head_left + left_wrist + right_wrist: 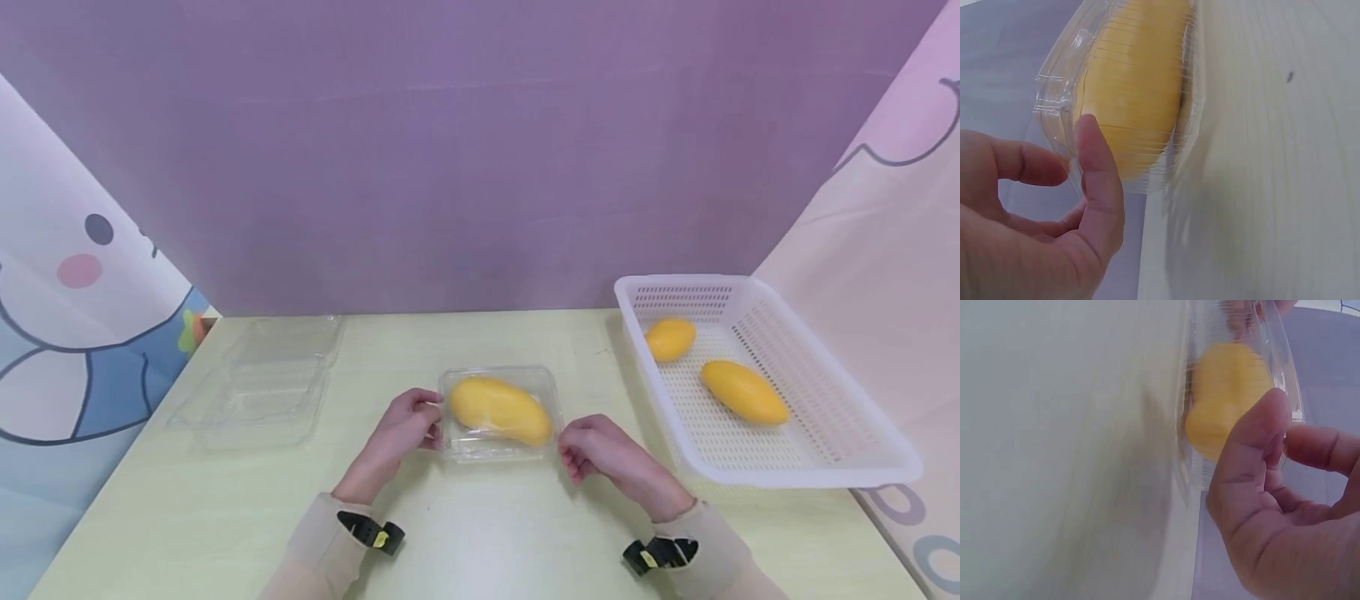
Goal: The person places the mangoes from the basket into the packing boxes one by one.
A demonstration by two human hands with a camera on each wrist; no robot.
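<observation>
Head view: The clear box [487, 456] stood on the table [487, 533] between its left and right edges, forward of the back edge. One yellow fruit [497, 410] lay slantwise inside, under the lid. The left hand [405, 427] was at the box's left side, the right hand [603, 454] at its right side near the front corner. Toward the table's left edge, near the back-left corner, lay more clear packaging [258, 404], unfolded; number of pieces could not be told. By the table's right edge stood a white basket [802, 478] with a smaller fruit [671, 339] by its left wall and a longer fruit [745, 393] nearer its middle, the two apart.

Left wrist view: The left thumb [1101, 178] pressed the side of the box while the index finger [1032, 164] met the rim; grip read as a pinch on the box. A dark speck [1290, 77] marked the tabletop.

Right wrist view: Matching pinch, right thumb [1250, 434] against the side wall, right index finger [1322, 447] on the rim.

Judgement: the step in hand appeared to be pressing lid and base together at both sides. Whether the rim had latched could not be told. The next move seemed to call for even squeezing along the rim, with the base kept flat.
</observation>
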